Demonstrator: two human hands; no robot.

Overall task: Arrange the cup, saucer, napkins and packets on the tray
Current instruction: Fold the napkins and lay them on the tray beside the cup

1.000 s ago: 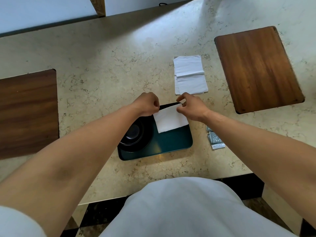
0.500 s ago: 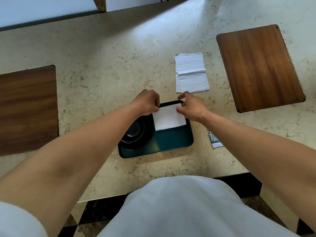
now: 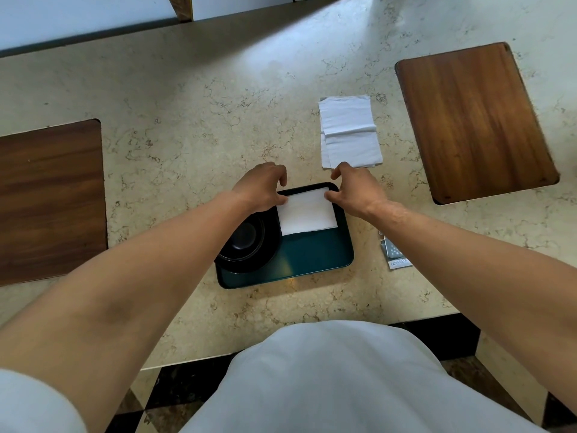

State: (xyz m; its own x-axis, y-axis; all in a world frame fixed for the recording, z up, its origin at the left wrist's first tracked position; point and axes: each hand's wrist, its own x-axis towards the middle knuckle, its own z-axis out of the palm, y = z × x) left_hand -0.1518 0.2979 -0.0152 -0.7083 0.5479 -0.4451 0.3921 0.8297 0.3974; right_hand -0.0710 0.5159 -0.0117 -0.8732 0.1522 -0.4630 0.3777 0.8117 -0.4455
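Observation:
A dark green tray (image 3: 312, 257) lies on the marble counter in front of me. A black cup on a black saucer (image 3: 246, 245) fills its left half, partly hidden by my left forearm. A folded white napkin (image 3: 307, 215) lies flat on the tray's far right part. My left hand (image 3: 262, 185) is at the napkin's left edge and my right hand (image 3: 356, 189) at its right corner. Both have fingers spread, with only the thumbs touching the napkin. More white napkins (image 3: 349, 132) lie beyond the tray. Grey packets (image 3: 395, 256) lie right of the tray, partly under my right forearm.
A wooden board (image 3: 50, 198) is set into the counter at the left, another wooden board (image 3: 471, 120) at the far right. The counter's front edge runs just below the tray, close to my body. A wall borders the far side.
The napkin, pinched between both hands before, now lies flat and square on the tray. The fingers of both hands have opened and lifted off it.

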